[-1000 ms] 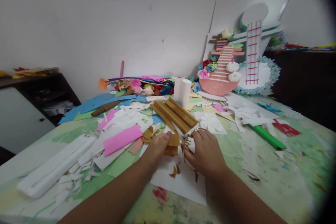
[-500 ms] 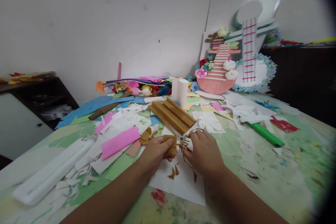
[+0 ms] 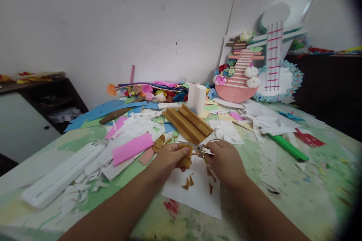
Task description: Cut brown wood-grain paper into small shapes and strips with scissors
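Observation:
My left hand (image 3: 169,158) pinches a folded piece of brown crepe paper (image 3: 185,155) between thumb and fingers. In my right hand (image 3: 227,162) is a pair of scissors (image 3: 201,150), its loops around my fingers and its blades pointing left at the upper edge of the brown piece. Small brown scraps (image 3: 188,183) lie below on a white sheet (image 3: 192,202). Just beyond my hands rest long pleated strips of brown crepe paper (image 3: 188,123). More cut brown pieces (image 3: 160,143) sit left of my left hand.
On the left lie a long white plastic device (image 3: 63,175), a pink paper roll (image 3: 132,149) and white scraps. A white roll (image 3: 200,99) stands at the back. Paper instrument models (image 3: 236,86) lean against the wall, and a green roll (image 3: 288,147) lies at right.
The scissors have swung so their blades now point left across the top of the brown piece. The whole view has shifted slightly.

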